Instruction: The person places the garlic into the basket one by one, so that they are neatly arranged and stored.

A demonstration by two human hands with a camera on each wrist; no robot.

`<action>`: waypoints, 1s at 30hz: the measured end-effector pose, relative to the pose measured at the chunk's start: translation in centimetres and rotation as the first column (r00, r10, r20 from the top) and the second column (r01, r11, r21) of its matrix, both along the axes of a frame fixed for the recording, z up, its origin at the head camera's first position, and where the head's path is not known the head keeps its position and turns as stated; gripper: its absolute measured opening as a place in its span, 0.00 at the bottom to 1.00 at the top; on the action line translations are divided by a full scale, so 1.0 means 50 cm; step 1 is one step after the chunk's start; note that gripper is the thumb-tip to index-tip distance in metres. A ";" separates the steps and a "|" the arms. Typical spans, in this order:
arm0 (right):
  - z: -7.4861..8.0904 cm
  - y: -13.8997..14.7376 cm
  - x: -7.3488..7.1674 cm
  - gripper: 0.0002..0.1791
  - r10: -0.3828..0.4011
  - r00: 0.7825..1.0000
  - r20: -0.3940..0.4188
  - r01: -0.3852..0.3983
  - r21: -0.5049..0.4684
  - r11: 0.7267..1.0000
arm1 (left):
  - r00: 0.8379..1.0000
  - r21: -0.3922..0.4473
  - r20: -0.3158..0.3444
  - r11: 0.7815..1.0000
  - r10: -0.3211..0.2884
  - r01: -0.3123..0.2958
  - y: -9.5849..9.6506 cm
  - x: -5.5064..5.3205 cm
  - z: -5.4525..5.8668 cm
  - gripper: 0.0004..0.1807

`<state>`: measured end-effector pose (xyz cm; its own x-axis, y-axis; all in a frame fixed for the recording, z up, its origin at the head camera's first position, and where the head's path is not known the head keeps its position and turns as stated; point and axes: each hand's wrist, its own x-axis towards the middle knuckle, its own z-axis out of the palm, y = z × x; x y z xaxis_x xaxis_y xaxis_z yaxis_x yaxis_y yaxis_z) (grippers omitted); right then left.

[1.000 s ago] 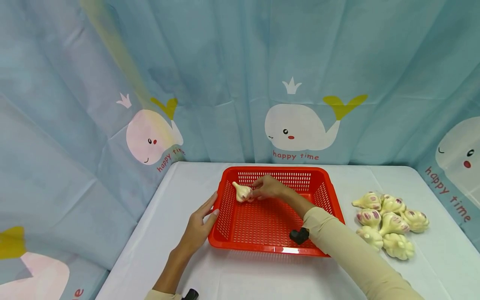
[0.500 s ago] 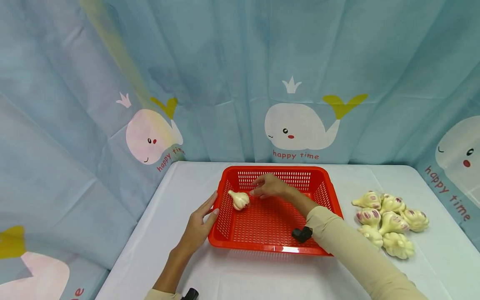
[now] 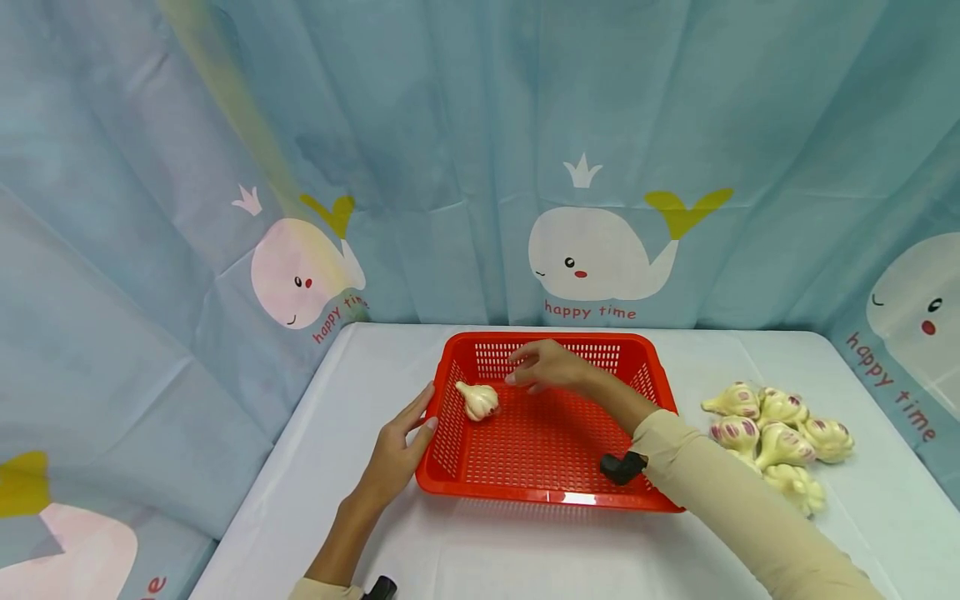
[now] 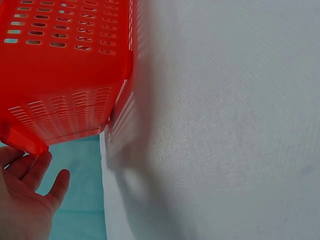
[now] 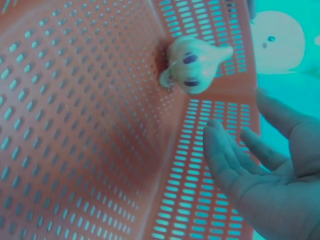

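Observation:
A garlic bulb (image 3: 479, 402) lies inside the red basket (image 3: 551, 497), near its left wall; the right wrist view shows the same bulb (image 5: 194, 65) with purple patches. My right hand (image 3: 549, 367) hovers over the basket to the right of the bulb, fingers loosely bent and apart, holding nothing. In the right wrist view that hand (image 5: 275, 170) is clearly apart from the garlic. My left hand (image 3: 405, 443) touches the basket's left rim with extended fingers. The left wrist view has the fingertips of the left hand (image 4: 30, 195) against the rim, the thumb off it.
Several more garlic bulbs (image 3: 783, 446) lie clustered on the white table (image 3: 510, 554) to the right of the basket. A blue curtain (image 3: 450, 167) with printed whales hangs behind and at the sides.
The garlic bulb has left my right fingers and dropped to rest near the basket's left wall. My right hand has drawn back rightward; the left hand stays at the rim.

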<state>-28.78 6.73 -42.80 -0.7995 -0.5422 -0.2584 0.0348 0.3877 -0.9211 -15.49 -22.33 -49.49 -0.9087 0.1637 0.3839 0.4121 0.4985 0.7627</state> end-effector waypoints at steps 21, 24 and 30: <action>0.069 0.108 0.044 0.33 -0.033 0.998 -0.044 0.031 -0.048 0.998 | 1.000 0.014 0.003 1.000 -0.012 0.012 -0.003 -0.003 -0.002 0.31; 0.076 0.127 0.056 0.33 -0.026 0.998 -0.055 0.022 -0.068 0.997 | 1.000 0.011 0.004 1.000 -0.007 0.007 -0.003 -0.002 -0.002 0.31; 0.078 0.166 0.078 0.31 -0.040 0.995 -0.096 0.034 -0.063 0.997 | 1.000 0.012 0.012 1.000 -0.001 0.001 -0.002 -0.001 -0.001 0.31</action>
<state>-24.86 15.05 -38.92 -0.8392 -0.5239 -0.1460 -0.0424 0.3307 -0.9428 -15.57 -22.41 -49.54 -0.9131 0.1604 0.3748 0.4034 0.4891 0.7733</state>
